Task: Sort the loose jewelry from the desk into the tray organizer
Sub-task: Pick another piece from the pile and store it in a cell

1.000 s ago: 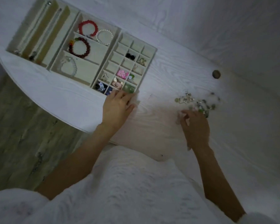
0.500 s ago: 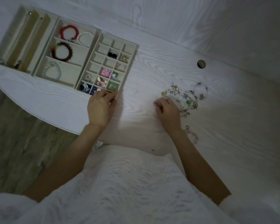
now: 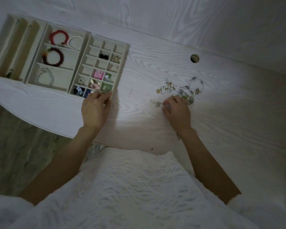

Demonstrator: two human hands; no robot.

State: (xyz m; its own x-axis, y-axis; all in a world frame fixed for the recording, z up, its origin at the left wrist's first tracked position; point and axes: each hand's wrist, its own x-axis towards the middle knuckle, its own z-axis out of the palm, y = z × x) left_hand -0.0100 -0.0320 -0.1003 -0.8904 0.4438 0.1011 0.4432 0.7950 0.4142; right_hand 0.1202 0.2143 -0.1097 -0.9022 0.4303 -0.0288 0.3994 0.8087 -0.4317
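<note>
At the desk's (image 3: 139,66) left end sat the tray (image 3: 125,63), its small compartments partly filled, bracelets in the wider ones. Left hand (image 3: 94,111) rested at the tray's near right corner, fingers curled over the rim. Loose jewelry (image 3: 180,90) lay mid-desk, toward the right. Right hand (image 3: 177,111) pinched a small piece (image 3: 166,105) at the pile's near edge.

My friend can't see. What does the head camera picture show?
A person's right hand picks at a pile of loose jewelry on a white desk. Their left hand holds the corner of a tray organizer with bracelets and earrings inside.
</note>
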